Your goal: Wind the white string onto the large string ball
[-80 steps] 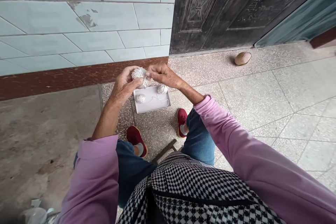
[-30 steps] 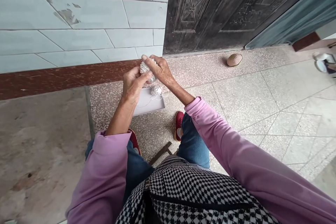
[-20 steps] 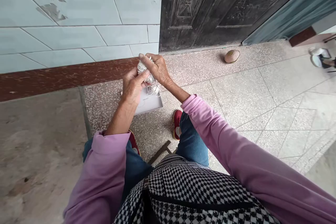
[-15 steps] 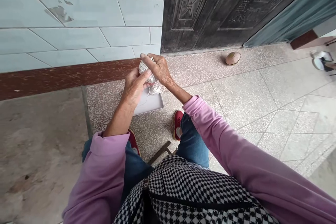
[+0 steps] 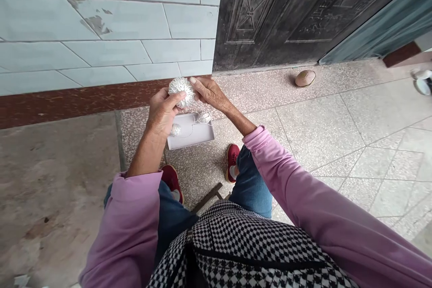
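Holding a silvery ball of thread [image 5: 181,86] up in the air between both hands, above the far edge of a white tray [image 5: 199,138] on the floor. Clamping it from below with the left hand [image 5: 161,112], thumb pressed on its front. Touching its right side with the fingertips of the right hand [image 5: 209,93]; cannot tell whether pinched on a strand. Looks like winding, mid-turn. Down in the tray: a small ball [image 5: 175,129] at the left, a second small ball [image 5: 204,118] at the far right, loose thread trailing between. For another turn, probably calls for a taut strand and a steady grip while rotating. Further out: red shoes [image 5: 232,160], a dark door [image 5: 286,9], an oval object [image 5: 305,78] at its foot.
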### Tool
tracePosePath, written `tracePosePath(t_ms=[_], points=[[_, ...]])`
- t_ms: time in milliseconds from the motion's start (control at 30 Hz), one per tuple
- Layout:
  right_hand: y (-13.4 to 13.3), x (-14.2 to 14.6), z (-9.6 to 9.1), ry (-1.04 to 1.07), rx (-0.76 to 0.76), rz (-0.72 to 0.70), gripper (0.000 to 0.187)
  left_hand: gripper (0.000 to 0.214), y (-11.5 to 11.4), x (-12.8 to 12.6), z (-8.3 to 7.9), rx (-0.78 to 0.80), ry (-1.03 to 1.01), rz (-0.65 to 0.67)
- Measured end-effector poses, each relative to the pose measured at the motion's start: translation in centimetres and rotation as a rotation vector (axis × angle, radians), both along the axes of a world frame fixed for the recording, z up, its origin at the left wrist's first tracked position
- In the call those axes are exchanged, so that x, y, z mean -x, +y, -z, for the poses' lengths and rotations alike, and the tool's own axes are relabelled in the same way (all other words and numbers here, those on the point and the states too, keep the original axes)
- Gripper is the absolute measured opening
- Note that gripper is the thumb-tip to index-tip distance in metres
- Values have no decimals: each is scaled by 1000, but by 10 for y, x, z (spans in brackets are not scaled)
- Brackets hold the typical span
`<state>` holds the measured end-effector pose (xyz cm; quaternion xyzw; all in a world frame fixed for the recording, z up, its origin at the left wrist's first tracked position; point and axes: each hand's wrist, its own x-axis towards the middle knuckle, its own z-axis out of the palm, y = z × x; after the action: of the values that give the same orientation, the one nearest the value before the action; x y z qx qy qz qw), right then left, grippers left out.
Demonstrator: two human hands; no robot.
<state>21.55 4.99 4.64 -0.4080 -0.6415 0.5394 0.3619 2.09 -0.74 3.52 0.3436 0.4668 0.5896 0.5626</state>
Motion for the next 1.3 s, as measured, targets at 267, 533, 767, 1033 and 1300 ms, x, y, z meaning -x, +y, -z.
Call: tracePosePath(t_ms=[267,533,767,1033,1300], points=[[18,-30,-1,151,28,-196,73,45,-1,5,2,40,-6,-20],[13,-13,-3,186,106,-83,72,47,-6,-4,-9,15,-175,176],[-5,13,-4,-75,-56,75,50,54,2,0,-9,-46,-114,135],[-31,22,3,-205,-113,-276,40,70,17,21,7,-126,47,-85],[-24,6,-11,103,50,-238,63,59,16,27,15,-99,273,-59]])
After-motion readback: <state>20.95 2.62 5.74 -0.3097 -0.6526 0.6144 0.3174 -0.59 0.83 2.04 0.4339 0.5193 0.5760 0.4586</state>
